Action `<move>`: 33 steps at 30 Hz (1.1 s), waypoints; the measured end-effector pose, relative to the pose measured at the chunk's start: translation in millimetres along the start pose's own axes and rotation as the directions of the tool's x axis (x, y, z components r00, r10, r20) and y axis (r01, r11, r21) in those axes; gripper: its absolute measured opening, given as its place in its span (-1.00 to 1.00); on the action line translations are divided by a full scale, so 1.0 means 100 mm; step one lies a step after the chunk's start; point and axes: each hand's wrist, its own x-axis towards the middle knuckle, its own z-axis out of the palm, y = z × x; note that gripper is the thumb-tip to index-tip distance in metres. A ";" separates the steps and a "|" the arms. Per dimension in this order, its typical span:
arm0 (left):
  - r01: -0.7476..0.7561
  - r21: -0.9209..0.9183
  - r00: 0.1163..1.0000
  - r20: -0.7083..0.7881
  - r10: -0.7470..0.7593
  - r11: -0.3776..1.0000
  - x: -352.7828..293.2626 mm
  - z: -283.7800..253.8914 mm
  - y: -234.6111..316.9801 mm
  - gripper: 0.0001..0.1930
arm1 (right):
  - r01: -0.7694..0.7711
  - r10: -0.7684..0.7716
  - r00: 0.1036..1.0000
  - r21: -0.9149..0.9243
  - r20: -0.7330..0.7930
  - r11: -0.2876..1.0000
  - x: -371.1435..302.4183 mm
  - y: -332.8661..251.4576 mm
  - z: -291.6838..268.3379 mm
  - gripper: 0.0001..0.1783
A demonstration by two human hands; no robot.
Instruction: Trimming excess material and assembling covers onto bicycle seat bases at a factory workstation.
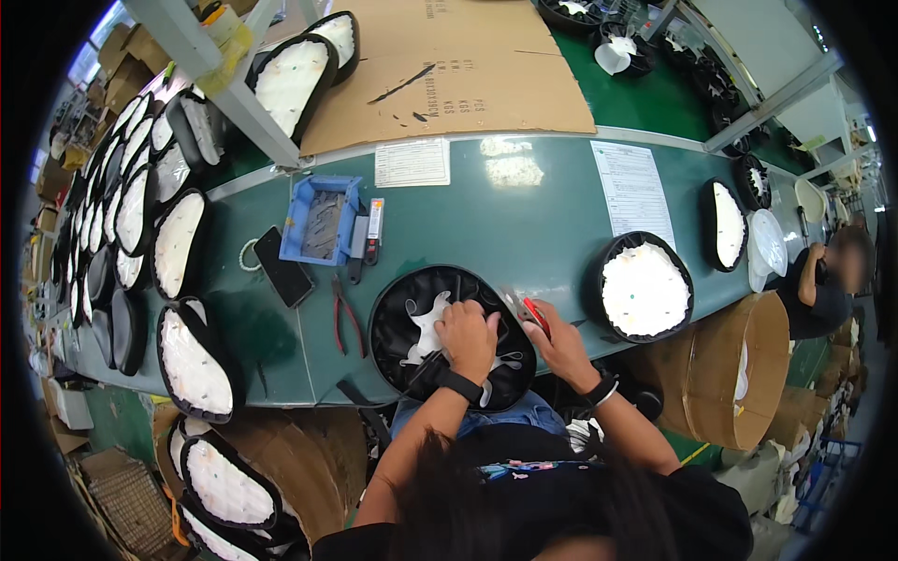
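In front of me, at the table's near edge, lies a rounded black padded piece, its gathered black material turned up. A white cut-out insert shows inside it. My left hand rests over the insert with fingers curled in; whatever they pinch is hidden. At the piece's right rim, my right hand is closed around a red-handled hand tool with a metal head pointing up and left. The tool's head is partly blurred.
Left of the piece lie red-handled pliers, a phone and a blue bin. A round white-filled black piece sits to the right. Similar pieces crowd the far left. A large cardboard drum stands at right, near another person.
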 end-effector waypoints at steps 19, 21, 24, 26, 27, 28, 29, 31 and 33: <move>0.645 -0.671 0.762 0.598 -0.247 0.365 0.07 -0.20 -0.44 -0.61 | 0.158 -0.160 0.987 -0.205 0.010 0.966 0.29 0.09 0.62 -0.34; 0.649 -0.629 0.751 0.620 -0.227 0.428 0.16 -0.18 -0.41 -0.56 | -0.156 0.114 0.985 0.374 0.130 0.914 0.37 -0.11 0.43 -0.43; 0.687 -0.590 0.685 0.720 -0.109 0.424 0.29 -0.05 -0.29 -0.62 | -0.288 0.180 0.955 0.590 0.236 0.754 0.29 -0.30 0.31 -0.47; 0.616 -0.642 0.753 0.650 -0.102 0.457 0.25 0.11 -0.31 -0.63 | -0.273 0.166 0.957 0.550 0.236 0.790 0.22 -0.28 0.28 -0.42; 0.543 -0.681 0.812 0.574 -0.101 0.491 0.21 0.17 -0.33 -0.63 | -0.274 0.170 0.957 0.547 0.233 0.791 0.19 -0.24 0.26 -0.42; 0.502 -0.720 0.849 0.517 -0.112 0.480 0.16 0.22 -0.34 -0.63 | 0.080 -0.082 0.997 0.241 -0.002 0.967 0.17 -0.20 0.23 -0.42; 0.505 -0.721 0.846 0.523 -0.105 0.475 0.15 0.21 -0.31 -0.63 | 0.369 -0.390 0.912 -0.163 -0.127 0.915 0.16 -0.20 0.17 -0.42; 0.490 -0.611 0.847 0.501 -0.176 0.622 0.15 0.17 -0.29 -0.65 | 0.378 -0.406 0.906 -0.204 -0.118 0.903 0.08 -0.25 -0.02 -0.42; 0.473 -0.646 0.867 0.464 -0.184 0.600 0.12 0.27 -0.34 -0.64 | 0.163 -0.068 0.978 -0.529 0.196 0.833 0.04 -0.46 -0.17 -0.45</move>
